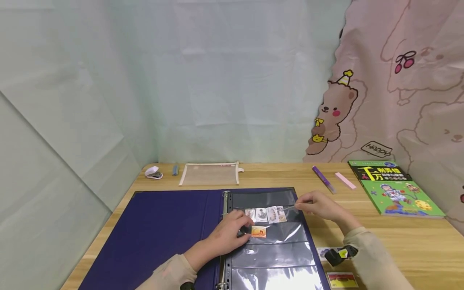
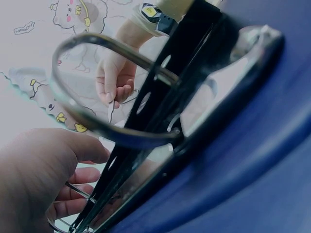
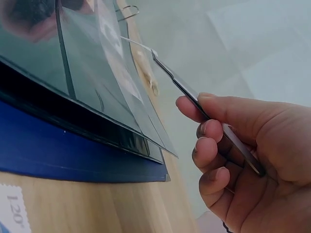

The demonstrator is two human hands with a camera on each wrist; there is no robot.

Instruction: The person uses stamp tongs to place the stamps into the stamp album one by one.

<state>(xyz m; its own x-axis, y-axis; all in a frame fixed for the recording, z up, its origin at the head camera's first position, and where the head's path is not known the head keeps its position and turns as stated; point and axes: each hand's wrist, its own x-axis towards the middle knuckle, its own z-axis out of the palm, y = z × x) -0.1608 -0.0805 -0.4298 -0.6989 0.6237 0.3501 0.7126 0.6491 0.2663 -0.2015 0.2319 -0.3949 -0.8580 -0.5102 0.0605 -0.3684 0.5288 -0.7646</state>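
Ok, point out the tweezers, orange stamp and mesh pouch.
Tweezers (image 3: 187, 94), right wrist view: on the metal shaft.
Orange stamp (image 1: 259, 232), head view: middle of its face.
Mesh pouch (image 1: 209, 175), head view: on its mesh panel.

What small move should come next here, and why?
Probably use the tweezers to ease the upper row's rightmost stamp straight: the right hand holds them with their tips apparently at that stamp, which looks tilted and seems to crowd its neighbour.

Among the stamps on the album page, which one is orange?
The orange stamp lies alone in the lower position, beside the left hand; the row of stamps above it looks much paler.
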